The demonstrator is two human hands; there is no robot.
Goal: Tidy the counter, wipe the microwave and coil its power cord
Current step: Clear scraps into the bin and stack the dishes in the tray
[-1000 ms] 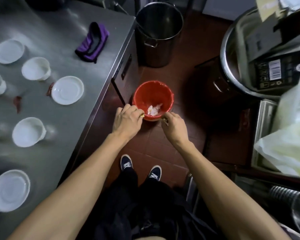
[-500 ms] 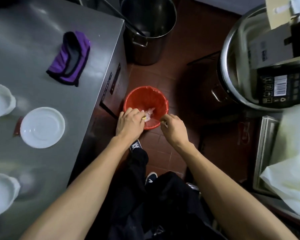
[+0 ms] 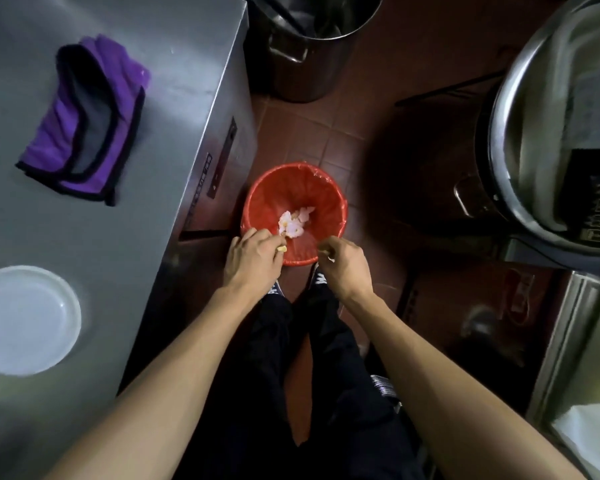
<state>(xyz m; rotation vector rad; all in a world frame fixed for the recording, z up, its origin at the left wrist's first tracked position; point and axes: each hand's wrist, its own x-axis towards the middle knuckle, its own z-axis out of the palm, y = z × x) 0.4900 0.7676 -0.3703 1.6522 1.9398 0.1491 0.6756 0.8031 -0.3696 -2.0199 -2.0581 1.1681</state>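
Over the near rim of the round red plastic-lined bin [image 3: 293, 202], the left hand [image 3: 252, 259] pinches a small yellowish scrap [image 3: 282, 249]; the right hand [image 3: 343, 265] is curled, its contents unclear.

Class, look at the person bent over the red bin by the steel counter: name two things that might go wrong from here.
1. Both hands, left hand and right hand, pinch small scraps right at the near rim of the bin; a dropped scrap might miss and land on the floor.
2. The bin sits by the person's shoes; a step forward may tip it.
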